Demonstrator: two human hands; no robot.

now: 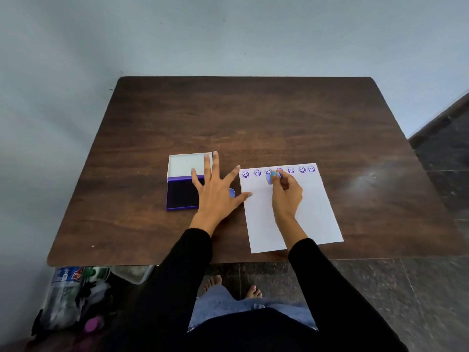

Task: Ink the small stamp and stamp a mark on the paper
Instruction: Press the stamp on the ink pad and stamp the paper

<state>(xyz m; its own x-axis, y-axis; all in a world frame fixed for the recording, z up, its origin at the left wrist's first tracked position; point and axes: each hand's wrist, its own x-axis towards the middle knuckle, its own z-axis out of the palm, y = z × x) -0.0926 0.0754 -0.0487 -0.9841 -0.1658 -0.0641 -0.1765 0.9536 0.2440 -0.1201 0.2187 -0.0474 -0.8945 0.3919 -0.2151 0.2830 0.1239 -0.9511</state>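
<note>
A white sheet of paper [309, 214] lies on the dark wooden table [253, 118], with a row of several purple smiley marks [302, 169] along its top edge. My right hand [285, 191] is closed on the small blue stamp [270, 178], held at the paper just below that row. To the left sits the open purple ink pad [181, 195], its white lid [186, 165] folded back. My left hand [215, 191] is spread flat, fingers apart, partly over the pad's right side, thumb tip touching the paper's left edge.
A small blue cap [232, 192] peeks out beside my left hand. Bottles and bags [68, 298] sit on the floor under the table's left front corner. My bare feet [233, 285] are below the front edge.
</note>
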